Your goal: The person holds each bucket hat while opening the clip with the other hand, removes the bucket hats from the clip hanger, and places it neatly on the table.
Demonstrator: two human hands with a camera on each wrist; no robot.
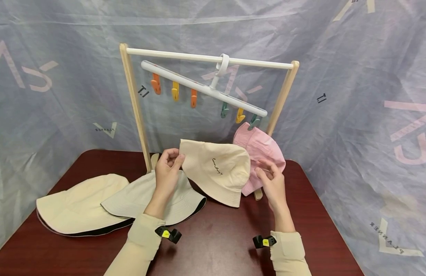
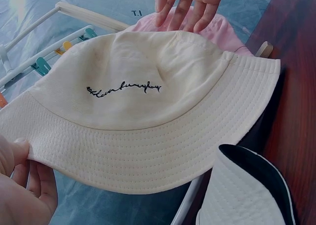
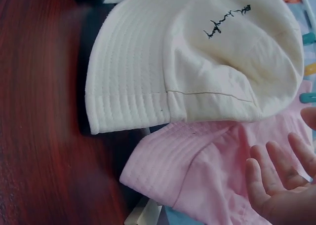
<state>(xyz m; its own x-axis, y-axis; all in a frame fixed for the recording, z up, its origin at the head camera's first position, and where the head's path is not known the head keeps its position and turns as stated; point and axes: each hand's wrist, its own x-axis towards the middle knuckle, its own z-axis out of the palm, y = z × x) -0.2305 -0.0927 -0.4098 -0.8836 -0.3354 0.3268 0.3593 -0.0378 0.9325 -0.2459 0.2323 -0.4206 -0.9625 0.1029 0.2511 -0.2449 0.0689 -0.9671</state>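
My left hand [image 1: 168,170] pinches the brim edge of a cream bucket hat [image 1: 213,168] with black script stitched on its crown. The hat is held up sideways, crown to the right, in front of the rack. Close to its crown, my right hand [image 1: 273,182] has its fingers loosely bent with nothing between them. Behind that hand a pink bucket hat [image 1: 258,147] hangs from a green clip [image 1: 254,122] at the low right end of a white clip hanger [image 1: 202,89]. In the right wrist view the cream hat [image 3: 227,57] overlaps the pink hat [image 3: 207,170].
The hanger hooks over the white bar [image 1: 178,55] of a wooden-legged rack and tilts down to the right. Several orange, yellow and green clips dangle from it. At the left, a cream hat [image 1: 83,203] and a pale grey hat [image 1: 140,195] lie overlapping on the dark red table [image 1: 220,245].
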